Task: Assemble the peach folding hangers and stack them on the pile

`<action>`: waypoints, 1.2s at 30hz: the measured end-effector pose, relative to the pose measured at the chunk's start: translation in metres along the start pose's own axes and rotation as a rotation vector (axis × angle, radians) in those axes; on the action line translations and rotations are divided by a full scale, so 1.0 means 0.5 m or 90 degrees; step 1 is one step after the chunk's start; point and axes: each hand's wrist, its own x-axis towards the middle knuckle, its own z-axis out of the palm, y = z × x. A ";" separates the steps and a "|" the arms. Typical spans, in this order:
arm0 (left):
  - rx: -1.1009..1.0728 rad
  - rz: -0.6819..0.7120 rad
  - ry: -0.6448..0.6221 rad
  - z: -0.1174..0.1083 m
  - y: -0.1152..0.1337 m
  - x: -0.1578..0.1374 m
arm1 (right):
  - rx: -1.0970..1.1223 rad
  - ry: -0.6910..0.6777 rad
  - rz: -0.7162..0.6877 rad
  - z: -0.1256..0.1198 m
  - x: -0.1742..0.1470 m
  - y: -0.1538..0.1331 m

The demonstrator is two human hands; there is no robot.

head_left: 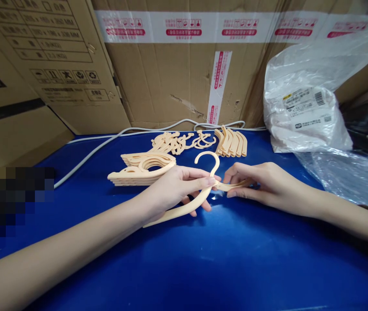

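Two hands meet over the middle of the blue surface [203, 272]: the left hand [174, 183] pinches a hooked hanger piece [196, 204] between thumb and fingers, the right hand [266, 181] pinches a curved arm piece [225, 187] whose end appears to meet it. Ends set askew could jam; a slipping thumb could let the joint twist. Toward the back edge, a leftward bump could topple the hanger stack [138, 178], and a tugged white cable [95, 159] could scatter the loose hooks [170, 141].

left hand [171, 188] pinching hanger [199, 200] below its hook, right hand [272, 185] gripping arm piece [225, 187], hanger stack [127, 176] near left hand, loose hooks [206, 141] behind, blue table [203, 263]
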 end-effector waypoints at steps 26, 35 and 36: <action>0.013 0.004 0.008 -0.001 0.002 0.004 | 0.024 -0.026 -0.042 0.003 0.000 -0.014; 0.026 0.006 0.023 -0.001 -0.007 0.007 | 0.006 -0.018 0.035 0.011 -0.003 -0.034; 0.031 0.007 0.026 -0.001 -0.008 0.008 | 0.011 -0.015 0.039 0.012 -0.003 -0.035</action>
